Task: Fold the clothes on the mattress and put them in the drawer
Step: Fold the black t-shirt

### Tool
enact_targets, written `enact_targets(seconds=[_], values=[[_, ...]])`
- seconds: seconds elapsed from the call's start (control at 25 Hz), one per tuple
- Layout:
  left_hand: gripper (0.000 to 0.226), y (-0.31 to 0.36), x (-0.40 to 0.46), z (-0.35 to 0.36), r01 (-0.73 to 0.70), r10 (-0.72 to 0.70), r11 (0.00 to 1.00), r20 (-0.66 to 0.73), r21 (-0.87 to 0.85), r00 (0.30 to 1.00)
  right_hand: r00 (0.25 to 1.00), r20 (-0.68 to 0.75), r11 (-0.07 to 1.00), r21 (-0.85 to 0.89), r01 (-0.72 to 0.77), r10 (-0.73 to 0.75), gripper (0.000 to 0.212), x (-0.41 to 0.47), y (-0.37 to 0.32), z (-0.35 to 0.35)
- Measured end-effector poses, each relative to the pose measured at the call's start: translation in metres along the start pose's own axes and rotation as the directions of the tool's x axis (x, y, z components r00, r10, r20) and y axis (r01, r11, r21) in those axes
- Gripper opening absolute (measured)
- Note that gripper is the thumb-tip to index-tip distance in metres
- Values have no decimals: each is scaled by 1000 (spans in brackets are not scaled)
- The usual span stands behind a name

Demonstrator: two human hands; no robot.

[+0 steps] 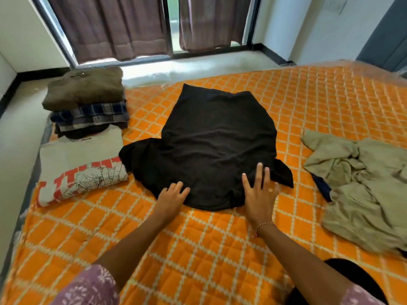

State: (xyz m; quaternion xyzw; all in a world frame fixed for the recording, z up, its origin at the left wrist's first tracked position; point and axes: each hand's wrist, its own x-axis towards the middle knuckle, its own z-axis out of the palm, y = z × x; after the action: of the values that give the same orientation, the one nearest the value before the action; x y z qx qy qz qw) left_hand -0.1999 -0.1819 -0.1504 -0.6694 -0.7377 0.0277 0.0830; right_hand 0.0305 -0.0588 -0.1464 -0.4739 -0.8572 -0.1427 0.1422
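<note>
A black shirt (211,142) lies spread flat on the orange quilted mattress (198,243), its sleeves sticking out left and right. My left hand (172,195) rests with spread fingers on the shirt's near left edge. My right hand (259,191) presses flat with straight fingers on its near right part, beside the right sleeve. A crumpled olive garment (361,188) lies unfolded at the right, with a dark blue piece (323,187) peeking from under it. At the left sits a folded grey printed shirt (79,166), and behind it a stack of folded clothes (88,102).
The mattress lies on the floor; pale floor (198,62) runs behind it to a sliding window with brown curtains (110,27). A grey door (385,36) stands at the far right. No drawer is in view.
</note>
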Motion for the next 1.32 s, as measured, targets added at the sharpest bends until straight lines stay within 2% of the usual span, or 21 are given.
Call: enact_targets(seconds=[0.04, 0.08, 0.16, 0.24, 0.44, 0.48, 0.56, 0.6, 0.64, 0.68, 0.72, 0.76, 0.8, 0.84, 0.88, 0.92, 1.0, 1.04, 1.12, 1.2, 1.32], values=[[27, -5, 5, -4, -26, 27, 999, 33, -21, 999, 984, 34, 984, -25, 176, -175, 34, 4, -1, -4], [36, -12, 9, -7, -48, 51, 998, 90, -30, 995, 922, 171, 936, 2, 352, -347, 26, 8, 0, -11], [39, -18, 13, -22, -40, 56, 997, 304, -61, 951, 712, 516, 869, 150, 471, -475, 26, 19, 4, -22], [29, -21, 15, -30, 20, 48, 989, 447, -146, 893, 604, 642, 865, 208, 456, -472, 31, 21, 7, -31], [22, -13, -14, -40, 136, 38, 943, 506, -303, 862, 553, 647, 846, 325, 423, -525, 38, -31, 3, -50], [21, -10, -21, -44, 142, 28, 947, 514, -289, 857, 513, 679, 842, 325, 431, -525, 37, -34, 2, -55], [29, 5, -41, -57, -1, 72, 991, 518, -136, 852, 375, 760, 823, 358, 442, -532, 32, -41, -3, -71], [38, 17, -52, -64, -116, 138, 990, 558, -74, 818, 288, 790, 812, 404, 420, -542, 29, -45, -5, -81], [48, 30, -62, -72, -218, 216, 973, 618, -73, 756, 214, 806, 813, 463, 352, -552, 27, -51, -6, -90], [56, 40, -68, -81, -261, 279, 956, 684, -133, 674, 193, 795, 815, 535, 224, -575, 24, -58, -6, -99], [58, 45, -69, -90, -230, 330, 944, 720, -237, 610, 253, 760, 795, 604, 65, -598, 23, -62, -7, -106], [56, 43, -65, -96, -164, 358, 928, 678, -335, 642, 421, 704, 759, 649, -52, -572, 22, -59, -8, -108], [56, 35, -57, -92, -100, 315, 921, 568, -376, 760, 626, 622, 752, 654, -85, -470, 21, -52, -9, -100], [61, 24, -50, -81, -52, 207, 932, 410, -359, 888, 781, 521, 780, 621, -71, -344, 24, -44, -11, -88], [76, 12, -44, -69, 20, 69, 949, 270, -316, 960, 849, 475, 827, 556, -88, -230, 35, -37, -12, -77], [97, 3, -44, -53, 124, -52, 949, 244, -290, 968, 850, 509, 875, 464, -136, -138, 50, -36, -14, -65], [118, -2, -58, -21, 301, -199, 919, 359, -255, 912, 769, 638, 941, 282, -188, -38, 69, -51, -18, -39], [117, 0, -68, -8, 368, -257, 896, 382, -251, 888, 756, 655, 949, 241, -202, -6, 77, -65, -19, -29], [109, 12, -88, 3, 478, -376, 841, 359, -255, 854, 781, 621, 949, 207, -240, 62, 93, -97, -16, -20], [105, 25, -104, 3, 563, -483, 782, 312, -265, 818, 797, 593, 943, 186, -276, 116, 95, -115, -13, -22], [107, 43, -130, 1, 676, -607, 688, 302, -262, 735, 774, 620, 940, 172, -295, 130, 96, -128, -13, -27]])
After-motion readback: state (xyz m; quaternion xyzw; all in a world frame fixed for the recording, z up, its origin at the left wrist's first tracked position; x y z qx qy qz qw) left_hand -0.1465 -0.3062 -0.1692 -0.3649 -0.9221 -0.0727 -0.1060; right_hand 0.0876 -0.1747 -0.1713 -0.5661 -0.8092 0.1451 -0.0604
